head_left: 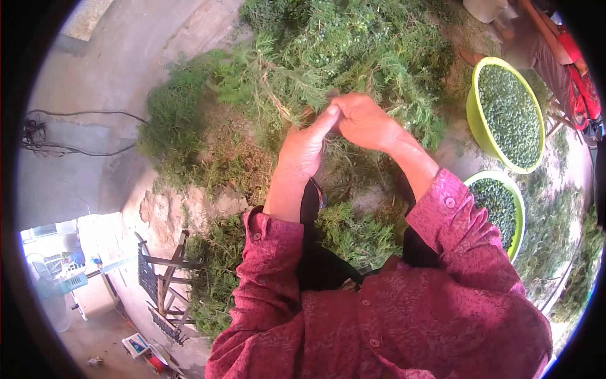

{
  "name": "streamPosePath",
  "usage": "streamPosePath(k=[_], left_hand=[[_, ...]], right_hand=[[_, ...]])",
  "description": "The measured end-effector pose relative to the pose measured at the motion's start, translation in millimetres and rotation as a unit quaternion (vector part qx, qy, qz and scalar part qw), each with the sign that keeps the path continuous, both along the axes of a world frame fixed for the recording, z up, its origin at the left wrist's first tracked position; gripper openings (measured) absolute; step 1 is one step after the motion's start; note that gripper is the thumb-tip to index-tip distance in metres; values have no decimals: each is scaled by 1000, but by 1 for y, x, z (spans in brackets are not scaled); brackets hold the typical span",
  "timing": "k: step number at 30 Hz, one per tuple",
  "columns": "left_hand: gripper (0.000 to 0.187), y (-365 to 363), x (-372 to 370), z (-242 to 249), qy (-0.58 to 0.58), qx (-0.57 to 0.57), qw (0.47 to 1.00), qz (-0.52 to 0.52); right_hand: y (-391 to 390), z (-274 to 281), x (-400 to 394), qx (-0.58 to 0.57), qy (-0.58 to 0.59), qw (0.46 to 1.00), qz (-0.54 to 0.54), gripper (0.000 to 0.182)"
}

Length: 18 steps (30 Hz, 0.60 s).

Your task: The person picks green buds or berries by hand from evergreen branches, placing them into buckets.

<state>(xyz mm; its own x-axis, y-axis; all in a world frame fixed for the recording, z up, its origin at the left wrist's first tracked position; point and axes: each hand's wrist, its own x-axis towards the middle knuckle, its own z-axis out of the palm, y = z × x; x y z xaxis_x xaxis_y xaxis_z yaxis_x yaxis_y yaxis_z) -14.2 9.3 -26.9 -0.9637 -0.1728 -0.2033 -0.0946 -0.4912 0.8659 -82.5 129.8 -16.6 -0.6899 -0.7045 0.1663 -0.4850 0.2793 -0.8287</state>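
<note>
My left hand (303,150) is closed around the woody stem of a leafy evergreen branch (268,85), whose feathery green sprays spread up and to the left. My right hand (366,121) meets it, with curled fingers pressed together beside the left thumb. What the right fingertips pinch is hidden behind the hand. Beyond both hands rises a large heap of cut evergreen branches (360,41) dotted with small pale green berries. More green sprigs (356,237) lie below, between my knees.
Two yellow-green tubs, an upper tub (475,123) and a lower tub (519,218), stand at right, full of small green berries. A folding stool (167,275) is at left, near a fan (57,297). Black cables (82,114) cross the floor. Another person (546,50) sits at upper right.
</note>
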Motion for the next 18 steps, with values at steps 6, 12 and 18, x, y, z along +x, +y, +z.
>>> streamPosePath(k=[6,12,18], left_hand=[[36,-15,-1,12,-31,33,998,32],[19,-42,-1,22,-54,111,988,96],[16,-57,-5,25,-79,153,969,177]], right_hand=[[8,20,-9,100,1,995,-9,29],[36,18,-31,-102,-206,966,-118,30],[49,17,-38,-182,-323,920,-131,20]])
